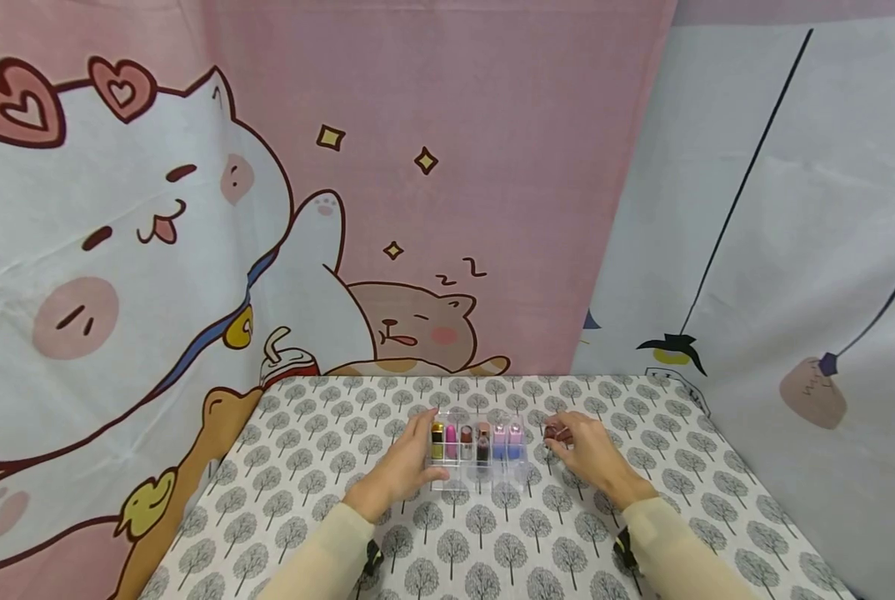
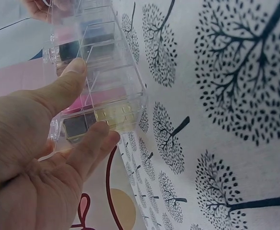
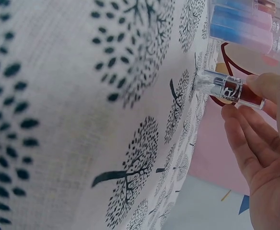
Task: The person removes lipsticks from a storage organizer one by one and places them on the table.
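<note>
My left hand [image 1: 402,462] grips the left end of a clear plastic organizer box [image 1: 477,480], thumb at its near corner and fingers along the side. In the box stand a black-and-gold lipstick [image 1: 437,440], a bright pink tube [image 1: 451,441], a brown-capped lipstick [image 1: 466,442], a dark tube with a copper top [image 1: 482,442] and two pink-and-blue tubes [image 3: 243,26]. Just right of the box, my right hand [image 1: 586,450] pinches a small clear lipstick [image 3: 231,89] with a dark red part between thumb and fingertips. Its clear end points down, close over the tablecloth.
A white tablecloth [image 1: 455,546] printed with grey trees covers the table. Behind it hangs a pink cloth [image 1: 447,83] with cartoon animals, and a pale cloth [image 1: 755,208] hangs at the right.
</note>
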`<state>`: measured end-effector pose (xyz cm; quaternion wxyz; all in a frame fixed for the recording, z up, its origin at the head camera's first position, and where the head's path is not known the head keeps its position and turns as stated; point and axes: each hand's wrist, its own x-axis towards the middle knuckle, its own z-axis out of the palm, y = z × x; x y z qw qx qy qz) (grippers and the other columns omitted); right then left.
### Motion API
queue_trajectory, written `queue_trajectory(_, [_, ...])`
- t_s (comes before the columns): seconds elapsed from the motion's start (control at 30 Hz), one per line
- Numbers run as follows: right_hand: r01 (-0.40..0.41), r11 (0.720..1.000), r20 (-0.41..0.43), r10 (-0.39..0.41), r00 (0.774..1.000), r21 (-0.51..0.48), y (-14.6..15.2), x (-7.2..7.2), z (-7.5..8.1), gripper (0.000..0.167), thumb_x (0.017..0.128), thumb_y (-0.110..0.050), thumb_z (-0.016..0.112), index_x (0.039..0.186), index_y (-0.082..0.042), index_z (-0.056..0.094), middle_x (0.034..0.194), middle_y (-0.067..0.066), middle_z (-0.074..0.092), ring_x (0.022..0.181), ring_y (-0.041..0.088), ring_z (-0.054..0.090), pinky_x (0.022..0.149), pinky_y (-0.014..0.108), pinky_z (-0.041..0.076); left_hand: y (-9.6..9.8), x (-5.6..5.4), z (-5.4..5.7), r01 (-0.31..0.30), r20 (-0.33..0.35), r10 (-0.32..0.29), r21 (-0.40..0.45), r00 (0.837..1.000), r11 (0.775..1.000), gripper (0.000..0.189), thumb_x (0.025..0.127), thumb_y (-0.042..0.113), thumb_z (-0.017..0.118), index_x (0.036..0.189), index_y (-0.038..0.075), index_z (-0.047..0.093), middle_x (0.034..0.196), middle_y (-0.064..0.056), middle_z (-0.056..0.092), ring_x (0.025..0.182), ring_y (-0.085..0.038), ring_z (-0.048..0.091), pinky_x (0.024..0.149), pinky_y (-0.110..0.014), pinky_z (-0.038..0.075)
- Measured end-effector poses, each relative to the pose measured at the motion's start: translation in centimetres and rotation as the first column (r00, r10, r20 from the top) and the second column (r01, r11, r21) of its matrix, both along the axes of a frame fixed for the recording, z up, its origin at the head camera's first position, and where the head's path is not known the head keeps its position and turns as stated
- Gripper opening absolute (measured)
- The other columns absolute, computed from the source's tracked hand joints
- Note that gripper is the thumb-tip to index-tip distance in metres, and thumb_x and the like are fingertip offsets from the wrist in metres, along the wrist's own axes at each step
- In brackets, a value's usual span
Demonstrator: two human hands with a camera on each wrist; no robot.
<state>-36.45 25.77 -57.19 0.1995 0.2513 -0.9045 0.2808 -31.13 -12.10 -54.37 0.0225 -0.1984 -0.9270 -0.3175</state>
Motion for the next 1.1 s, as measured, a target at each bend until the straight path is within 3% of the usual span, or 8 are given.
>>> queue_trajectory(0.57, [0.108, 0.993, -0.06, -0.105, 0.993, 0.053, 0.5, 0.6, 0.1, 0.036, 0.099, -0.017, 0.095, 0.131, -0.008, 0.082, 0.132, 0.014, 0.081, 0.108, 0.035, 0.084, 0.084, 0.051, 0.075, 0.1, 0.0, 0.3, -0.016, 0.029, 0.015, 0.001, 0.999, 1.0, 0.115, 0.099, 0.023, 0.094, 0.185, 0.006, 0.021, 0.189, -0.029, 0.029, 0.159, -0.055, 0.056, 0.134, -0.066, 0.049])
queue_trajectory(0.83, [0.12, 0.991, -0.071, -0.116, 0.991, 0.052, 0.4, 0.6, 0.4, 0.034, 0.101, -0.021, 0.094, 0.131, -0.01, 0.083, 0.134, 0.016, 0.078, 0.107, 0.039, 0.083, 0.085, 0.053, 0.074, 0.0, 0.1, 0.5, -0.014, 0.033, 0.013, 0.005, 0.999, 1.0, 0.115, 0.099, 0.024, 0.094, 0.185, 0.006, 0.021, 0.19, -0.028, 0.027, 0.16, -0.055, 0.054, 0.134, -0.066, 0.048])
queue_trajectory(1.1, [0.093, 0.995, -0.156, -0.087, 0.984, 0.034, 0.1, 1.1, 0.6, 0.034, 0.097, -0.016, 0.096, 0.128, -0.01, 0.084, 0.127, 0.01, 0.079, 0.097, 0.028, 0.08, 0.079, 0.045, 0.073, 0.0, -0.1, 0.1, -0.002, 0.024, 0.002, 0.004, 1.0, 1.0, 0.114, 0.098, 0.023, 0.094, 0.185, 0.005, 0.022, 0.19, -0.028, 0.028, 0.161, -0.055, 0.053, 0.134, -0.066, 0.048])
